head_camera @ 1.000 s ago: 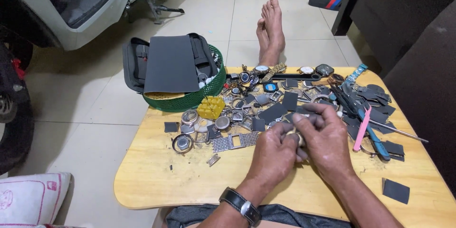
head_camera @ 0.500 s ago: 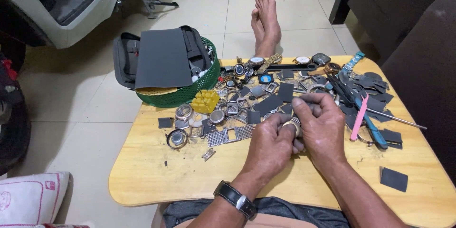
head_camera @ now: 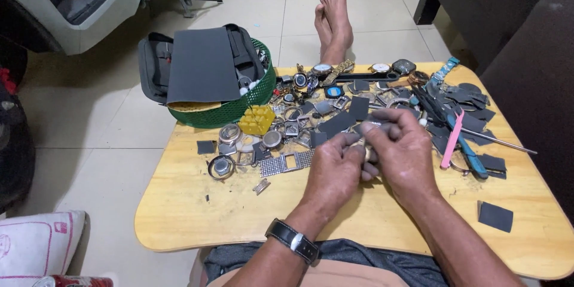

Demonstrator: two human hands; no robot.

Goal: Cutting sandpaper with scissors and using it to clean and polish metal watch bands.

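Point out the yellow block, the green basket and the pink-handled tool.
yellow block [head_camera: 257, 119], head view, middle of its top face
green basket [head_camera: 239, 107], head view, front mesh wall
pink-handled tool [head_camera: 452, 139], head view, middle of the pink handle

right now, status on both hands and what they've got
Left hand and right hand together over wooden table, closed on small metal part, mostly hidden. Watch cases and pink tool close by.

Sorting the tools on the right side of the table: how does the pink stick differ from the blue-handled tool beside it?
The pink stick is flat, slim and one colour; the blue-handled tool is thicker, with a dark metal front part. The pink stick lies nearly upright in the picture, while the blue-handled tool slants the other way, crossing under its lower end. Both rest on the wooden table, untouched by either hand.
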